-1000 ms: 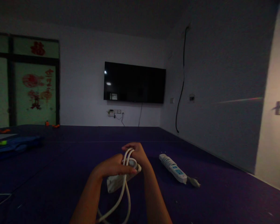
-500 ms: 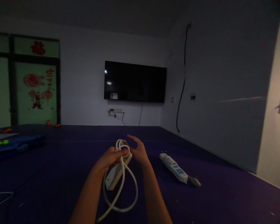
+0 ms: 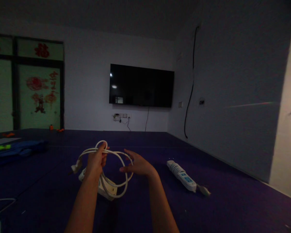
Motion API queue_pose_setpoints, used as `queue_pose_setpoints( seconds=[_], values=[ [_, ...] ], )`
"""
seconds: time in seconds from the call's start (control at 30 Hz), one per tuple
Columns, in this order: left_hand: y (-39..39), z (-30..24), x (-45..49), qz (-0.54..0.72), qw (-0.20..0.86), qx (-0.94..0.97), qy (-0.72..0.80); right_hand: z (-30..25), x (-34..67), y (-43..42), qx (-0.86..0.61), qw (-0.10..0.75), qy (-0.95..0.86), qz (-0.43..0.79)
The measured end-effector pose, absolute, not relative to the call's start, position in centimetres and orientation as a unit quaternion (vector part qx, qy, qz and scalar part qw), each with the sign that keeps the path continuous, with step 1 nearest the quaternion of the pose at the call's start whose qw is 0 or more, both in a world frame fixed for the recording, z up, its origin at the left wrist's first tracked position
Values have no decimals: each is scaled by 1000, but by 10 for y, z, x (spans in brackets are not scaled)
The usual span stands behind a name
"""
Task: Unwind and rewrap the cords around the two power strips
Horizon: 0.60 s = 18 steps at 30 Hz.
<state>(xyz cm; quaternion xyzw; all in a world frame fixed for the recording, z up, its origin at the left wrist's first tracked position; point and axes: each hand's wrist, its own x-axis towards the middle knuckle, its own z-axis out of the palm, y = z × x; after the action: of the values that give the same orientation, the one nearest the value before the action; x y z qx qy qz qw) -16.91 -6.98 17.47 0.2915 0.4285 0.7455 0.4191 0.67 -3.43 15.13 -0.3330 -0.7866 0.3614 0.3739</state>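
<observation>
My left hand (image 3: 96, 160) is closed round the looped white cable (image 3: 116, 154) of a white power strip (image 3: 104, 189), holding it up over the purple floor. The strip's body hangs below the hand and its plug (image 3: 74, 168) sticks out to the left. My right hand (image 3: 137, 164) is open, fingers stretched toward the cable loop, right beside it; I cannot tell if it touches.
A second white power strip (image 3: 181, 175) with a short cord lies on the purple floor mat (image 3: 220, 197) to the right. A blue bag (image 3: 16, 149) sits at the left, a thin white wire (image 3: 0, 207) at the lower left. A wall-mounted TV (image 3: 141, 85) is ahead.
My left hand has swung left and up with the cable, whose coils have loosened into wide loops. My right hand has let go and opened. The strip now dangles lower.
</observation>
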Motion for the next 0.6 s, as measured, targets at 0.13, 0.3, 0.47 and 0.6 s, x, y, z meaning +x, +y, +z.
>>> queue_pose_setpoints(
  seconds=[0.13, 0.3, 0.47, 0.6],
  values=[
    [-71, 176, -174, 743, 433, 298, 415, 155, -1, -33, -392, 350, -800, 288],
    [-72, 179, -169, 704, 467, 341, 412, 159, -2, -33, -418, 352, -788, 282],
    [-72, 180, -165, 681, 492, 367, 399, 158, 0, -28, -399, 362, -788, 298],
    [-73, 180, -167, 680, 496, 376, 386, 157, 0, -26, -353, 399, -783, 321]
  ],
)
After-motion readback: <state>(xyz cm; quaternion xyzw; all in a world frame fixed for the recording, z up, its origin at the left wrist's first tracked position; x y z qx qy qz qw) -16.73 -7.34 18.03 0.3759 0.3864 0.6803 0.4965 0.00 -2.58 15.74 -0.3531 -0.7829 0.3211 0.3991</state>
